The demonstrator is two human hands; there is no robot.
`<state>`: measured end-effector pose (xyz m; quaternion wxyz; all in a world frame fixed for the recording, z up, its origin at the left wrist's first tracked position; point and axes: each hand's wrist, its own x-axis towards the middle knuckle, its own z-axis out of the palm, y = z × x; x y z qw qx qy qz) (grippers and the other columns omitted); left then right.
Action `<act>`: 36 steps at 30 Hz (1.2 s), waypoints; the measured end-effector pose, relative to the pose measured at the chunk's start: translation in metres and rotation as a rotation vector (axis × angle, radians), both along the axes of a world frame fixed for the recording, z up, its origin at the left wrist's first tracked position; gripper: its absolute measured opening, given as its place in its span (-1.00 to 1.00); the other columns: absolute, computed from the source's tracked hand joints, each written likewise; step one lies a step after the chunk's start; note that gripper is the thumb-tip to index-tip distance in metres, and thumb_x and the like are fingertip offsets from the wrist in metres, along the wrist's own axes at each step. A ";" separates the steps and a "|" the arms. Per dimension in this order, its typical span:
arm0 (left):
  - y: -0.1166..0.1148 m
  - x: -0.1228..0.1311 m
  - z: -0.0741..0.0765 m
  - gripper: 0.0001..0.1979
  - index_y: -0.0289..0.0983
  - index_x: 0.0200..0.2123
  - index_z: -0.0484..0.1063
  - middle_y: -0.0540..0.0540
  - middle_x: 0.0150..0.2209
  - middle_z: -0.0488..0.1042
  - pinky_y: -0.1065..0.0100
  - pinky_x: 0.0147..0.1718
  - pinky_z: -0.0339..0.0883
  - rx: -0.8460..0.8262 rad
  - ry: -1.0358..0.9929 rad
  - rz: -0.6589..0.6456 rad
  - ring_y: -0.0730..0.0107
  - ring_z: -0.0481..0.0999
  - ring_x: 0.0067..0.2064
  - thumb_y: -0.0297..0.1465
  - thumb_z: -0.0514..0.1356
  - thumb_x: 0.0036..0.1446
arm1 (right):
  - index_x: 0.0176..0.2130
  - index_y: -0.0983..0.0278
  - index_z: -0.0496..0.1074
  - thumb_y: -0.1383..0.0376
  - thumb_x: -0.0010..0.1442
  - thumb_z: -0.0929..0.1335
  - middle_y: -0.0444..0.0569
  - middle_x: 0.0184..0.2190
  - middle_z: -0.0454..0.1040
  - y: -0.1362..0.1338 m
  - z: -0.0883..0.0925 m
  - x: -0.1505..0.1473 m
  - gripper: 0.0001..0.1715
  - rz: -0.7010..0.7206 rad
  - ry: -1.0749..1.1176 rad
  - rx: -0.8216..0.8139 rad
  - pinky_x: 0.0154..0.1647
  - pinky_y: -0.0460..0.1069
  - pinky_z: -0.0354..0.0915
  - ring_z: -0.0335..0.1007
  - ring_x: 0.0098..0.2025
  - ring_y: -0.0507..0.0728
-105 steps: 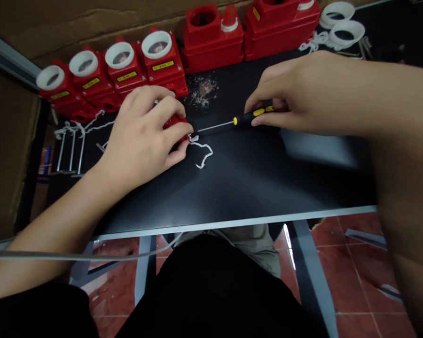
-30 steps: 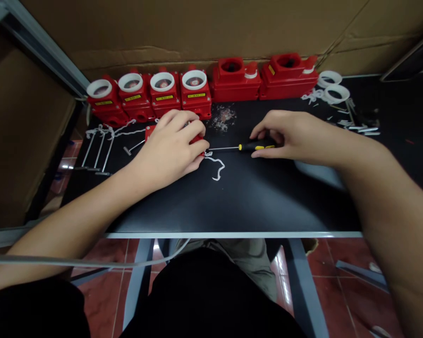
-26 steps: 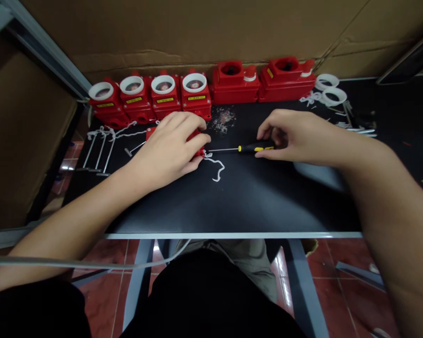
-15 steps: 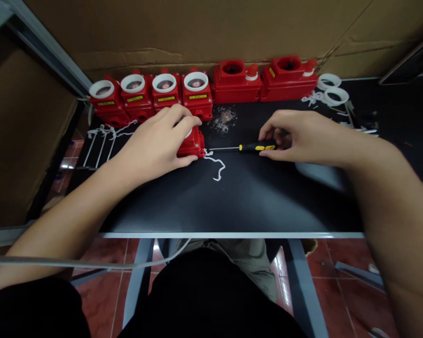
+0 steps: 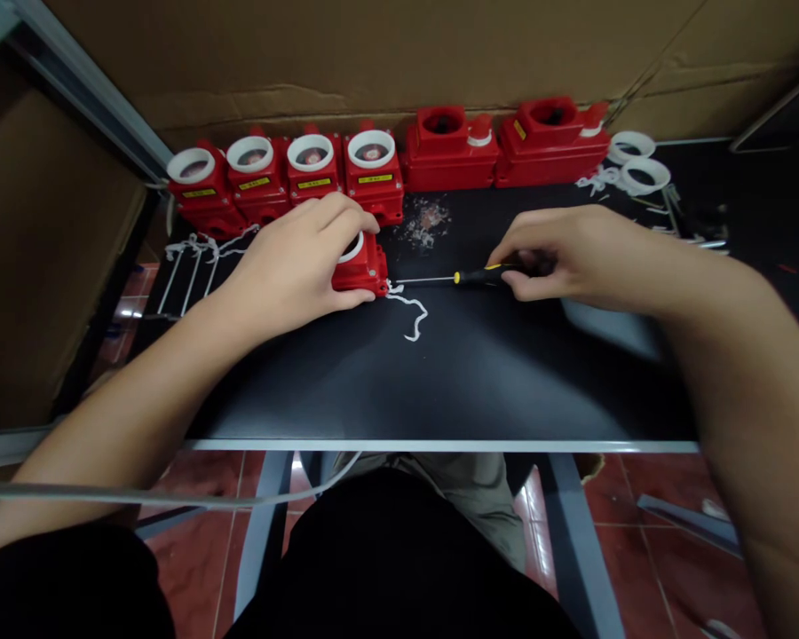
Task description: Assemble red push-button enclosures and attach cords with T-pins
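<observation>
Just boxy red housing [image 5: 373, 273], squiggly white cord [image 5: 414, 303], slim-shafted screwdriver [image 5: 457, 278].

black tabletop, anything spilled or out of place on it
Yes: pale and reddish debris lies scattered beyond the screwdriver, looking like spilled shavings. A loose white cord also straggles untidily beside the red box under the left hand.

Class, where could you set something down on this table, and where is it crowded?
Bare tabletop lies between the screwdriver, white cord and front edge. Crowded: the back, with red boxes and white rings, and around the left hand.
</observation>
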<state>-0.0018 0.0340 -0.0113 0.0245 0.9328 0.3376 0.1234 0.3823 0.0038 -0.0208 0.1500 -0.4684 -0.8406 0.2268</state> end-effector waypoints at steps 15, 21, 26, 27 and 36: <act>-0.001 0.002 0.008 -0.52 -0.11 0.31 0.49 -0.21 0.35 0.58 -0.14 0.28 0.59 -0.084 0.002 0.058 -0.11 0.61 0.33 -0.12 0.37 0.43 | 0.00 0.04 0.56 -0.06 0.34 0.56 -0.07 -0.38 0.54 0.001 -0.001 -0.001 -0.63 -0.127 0.105 -0.213 -0.34 0.18 0.33 0.41 -0.40 0.22; 0.000 0.001 0.006 -0.63 -0.07 0.19 0.52 -0.17 0.25 0.61 -0.11 0.18 0.62 -0.073 -0.115 0.026 -0.05 0.65 0.24 -0.11 0.38 0.43 | 0.04 0.06 0.57 -0.24 0.53 0.41 -0.02 -0.29 0.59 -0.005 -0.004 -0.017 -0.51 -0.172 0.326 -0.317 -0.39 0.13 0.28 0.37 -0.40 0.18; -0.001 0.002 0.005 -0.61 -0.12 0.20 0.53 -0.17 0.26 0.62 -0.12 0.17 0.63 -0.077 -0.124 0.056 -0.06 0.66 0.21 -0.10 0.37 0.43 | 0.05 0.06 0.48 -0.10 0.43 0.50 -0.09 -0.27 0.51 -0.005 -0.003 -0.017 -0.60 -0.184 0.386 -0.328 -0.35 0.09 0.29 0.32 -0.35 0.16; -0.001 0.002 0.005 -0.61 -0.11 0.20 0.52 -0.16 0.26 0.63 -0.13 0.16 0.63 -0.073 -0.126 0.062 -0.06 0.66 0.20 -0.09 0.37 0.44 | 0.04 0.06 0.47 -0.03 0.38 0.53 -0.10 -0.27 0.49 -0.004 -0.002 -0.016 -0.62 -0.167 0.369 -0.319 -0.36 0.09 0.28 0.30 -0.36 0.16; -0.004 0.006 0.013 -0.58 -0.17 0.22 0.45 -0.22 0.28 0.59 -0.06 0.32 0.53 -0.026 -0.069 0.105 0.05 0.56 0.28 -0.01 0.23 0.57 | 0.01 0.14 0.56 -0.26 0.35 0.58 -0.07 -0.34 0.59 -0.002 0.007 -0.004 -0.39 -0.144 0.389 -0.453 -0.46 0.04 0.22 0.36 -0.43 0.10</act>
